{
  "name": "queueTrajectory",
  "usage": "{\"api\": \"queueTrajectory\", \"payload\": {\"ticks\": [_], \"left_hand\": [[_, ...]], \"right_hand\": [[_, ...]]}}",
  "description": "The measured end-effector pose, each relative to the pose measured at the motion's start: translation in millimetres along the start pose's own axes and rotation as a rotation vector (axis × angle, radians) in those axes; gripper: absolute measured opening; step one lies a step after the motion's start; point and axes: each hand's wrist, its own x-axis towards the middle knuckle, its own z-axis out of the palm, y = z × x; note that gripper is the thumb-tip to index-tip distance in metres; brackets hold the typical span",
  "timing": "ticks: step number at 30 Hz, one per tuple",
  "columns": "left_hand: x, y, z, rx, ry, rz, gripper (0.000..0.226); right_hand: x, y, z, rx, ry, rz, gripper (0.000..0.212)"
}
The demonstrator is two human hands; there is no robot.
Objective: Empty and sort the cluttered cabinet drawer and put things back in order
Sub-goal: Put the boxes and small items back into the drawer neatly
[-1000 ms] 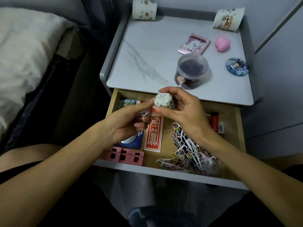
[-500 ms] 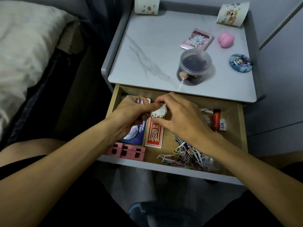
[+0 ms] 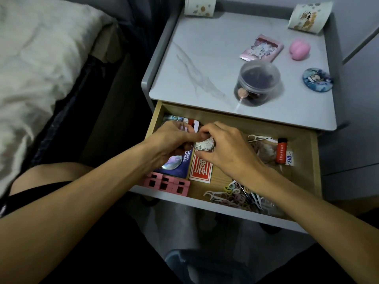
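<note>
The wooden drawer (image 3: pixel 314 160) stands pulled open below the nightstand top (image 3: pixel 205 58). Over its back left part, my left hand (image 3: pixel 172 140) and my right hand (image 3: pixel 227 148) meet around a small round patterned tin (image 3: pixel 203 147), fingers of both curled on it. Beneath them lie a dark blue nail pack (image 3: pixel 178 165) and a red-and-white card pack (image 3: pixel 202 171). Pink blocks (image 3: pixel 166 184) sit at the front left. Floss picks and coloured loops (image 3: pixel 235 196) are heaped at the front right. A red lighter (image 3: pixel 281 151) lies at the back right.
On the nightstand top stand a clear round jar (image 3: pixel 257 83), a pink packet (image 3: pixel 261 49), a pink squishy lump (image 3: pixel 299 49), a round badge (image 3: pixel 316 78) and two paper cups (image 3: pixel 200 6) (image 3: pixel 308 17). A bed (image 3: pixel 37 58) lies to the left.
Both hands have lowered the round tin from above the drawer's back edge down into the drawer. The view has shifted slightly downward.
</note>
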Motion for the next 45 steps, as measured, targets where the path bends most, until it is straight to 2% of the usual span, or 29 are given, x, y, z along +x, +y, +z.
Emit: {"api": "queueTrajectory", "payload": {"ticks": [4,6,8,10,13,15,20,23,28,32,34,35,38,40,42,45], "left_hand": [[-10.0,3.9,-12.9,0.0,-0.14,-0.05,0.014],[-16.9,6.9,-22.7,0.013,-0.18,-0.109,0.017],[-22.6,11.7,-39.6,0.019,-0.119,-0.15,0.019],[-25.7,17.9,-60.2,-0.03,0.013,-0.127,0.016],[-26.6,26.4,-76.3,-0.152,0.126,-0.062,0.015],[-25.3,28.2,-78.1,-0.117,0.152,-0.022,0.019],[-17.3,31.4,-79.2,-0.037,0.155,0.017,0.021],[-13.9,32.0,-81.5,0.0,0.145,0.008,0.024],[-11.9,30.5,-83.3,0.205,0.121,0.053,0.021],[-10.4,28.4,-85.7,0.422,0.134,0.072,0.016],[-9.8,27.6,-87.1,0.43,0.145,0.074,0.012],[-9.3,27.1,-88.1,0.425,0.146,0.071,0.011],[-7.0,24.9,-88.4,0.36,0.125,0.061,0.015],[-4.6,22.3,-85.5,0.317,0.102,0.056,0.018],[-3.9,20.0,-82.3,0.301,0.08,0.046,0.019],[-3.1,17.9,-84.0,0.291,0.072,0.02,0.018]], "right_hand": [[-1.6,1.1,0.8,0.08,-0.029,-0.023,0.042],[-5.9,7.2,-0.6,0.098,-0.087,-0.049,0.047],[-9.6,12.6,0.2,0.049,-0.199,-0.078,0.052],[-10.5,12.9,7.5,-0.027,-0.304,-0.15,0.053],[-6.2,2.0,29.0,-0.199,-0.477,-0.332,0.047],[-0.3,-5.7,46.7,-0.253,-0.55,-0.473,0.043],[10.7,-11.5,75.5,-0.27,-0.575,-0.646,0.046],[9.8,-10.8,82.6,-0.222,-0.571,-0.653,0.056],[2.5,-2.9,93.9,-0.197,-0.545,-0.655,0.045],[4.2,0.0,89.7,-0.141,-0.549,-0.653,0.058],[6.8,1.2,75.3,-0.154,-0.559,-0.586,0.058],[8.4,1.7,65.7,-0.093,-0.543,-0.494,0.053],[19.4,-3.7,41.7,0.442,-0.332,-0.066,0.031],[31.5,-12.9,37.2,0.733,-0.2,0.144,0.03],[43.7,-26.1,39.5,0.881,-0.184,0.247,0.029],[55.4,-38.4,44.7,0.935,-0.173,0.311,0.019]]}}
